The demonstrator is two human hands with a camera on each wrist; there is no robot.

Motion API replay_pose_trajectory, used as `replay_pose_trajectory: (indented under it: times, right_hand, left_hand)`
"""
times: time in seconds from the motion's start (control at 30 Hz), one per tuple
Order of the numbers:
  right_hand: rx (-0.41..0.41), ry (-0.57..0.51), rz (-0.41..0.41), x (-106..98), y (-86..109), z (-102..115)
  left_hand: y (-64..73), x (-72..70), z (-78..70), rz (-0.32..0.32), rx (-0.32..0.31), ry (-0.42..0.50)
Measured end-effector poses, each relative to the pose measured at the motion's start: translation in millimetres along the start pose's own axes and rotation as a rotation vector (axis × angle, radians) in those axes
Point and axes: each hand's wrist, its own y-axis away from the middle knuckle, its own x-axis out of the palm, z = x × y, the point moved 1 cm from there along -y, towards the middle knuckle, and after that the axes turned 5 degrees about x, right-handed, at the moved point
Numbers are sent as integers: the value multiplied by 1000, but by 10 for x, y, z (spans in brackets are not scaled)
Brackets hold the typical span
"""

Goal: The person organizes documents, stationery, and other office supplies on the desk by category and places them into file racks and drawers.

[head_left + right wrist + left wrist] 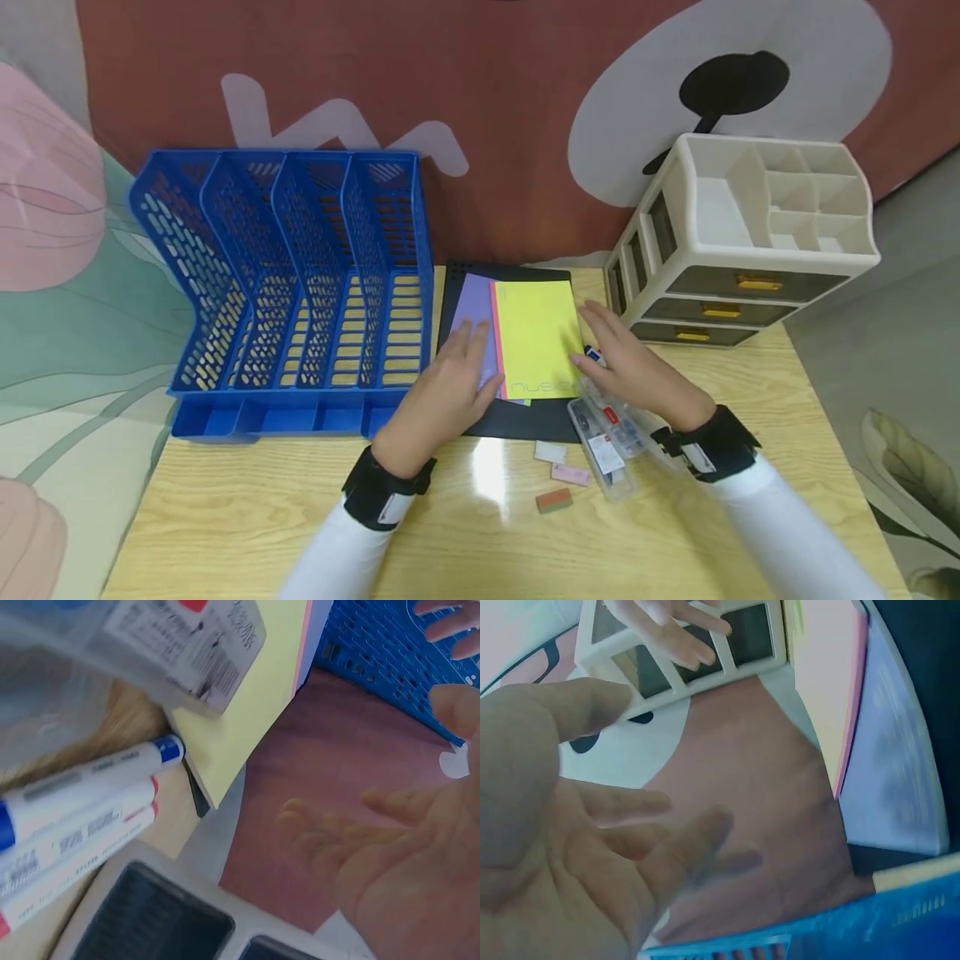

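"Pale wood-grain tabletop below, reddish-brown printed cloth behind. Where's the stack?"

"Right between my hands: a yellow-covered notebook, pink strip down its left side, lying over a purple notebook, both on a flat black board."

"What could go wrong?"

"Slipping, I'd judge. Should I squeeze unevenly, those overlapping covers could slide apart. And on my right, clear plastic cases and white markers with blue and red ends sit so near that a low sweep could knock them."

"And the grip?"

"Wide and free, both sides! My left hand is at the purple notebook, fingers extended, thumb apart. My right hand spreads by the yellow cover's right edge. Neither grasps anything; whether fingertips touch the covers, I can't tell."
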Motion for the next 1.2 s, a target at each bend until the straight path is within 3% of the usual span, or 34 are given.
replay_pose_trajectory:
  times: [0.27, 0.47, 0.57, 0.8, 1.2]
  right_hand:
    - [145, -89, 124, 35, -206, -23]
    - [234, -169, 124, 58, -423, -123]
    - [305, -207, 128, 63, -504, -179]
    - [410, -292, 204, 118, -613, -252]
    - [490, -319, 255, 211, -634, -244]
  left_hand:
    - [-190, 170, -92, 105, -61, 52]
    - [-343, 311, -89, 169, -43, 69]
    - [-401, 391, -63, 180, -69, 59]
    - [-460, 536, -18, 261, -195, 44]
    - [-517, 676, -52, 369, -271, 100]
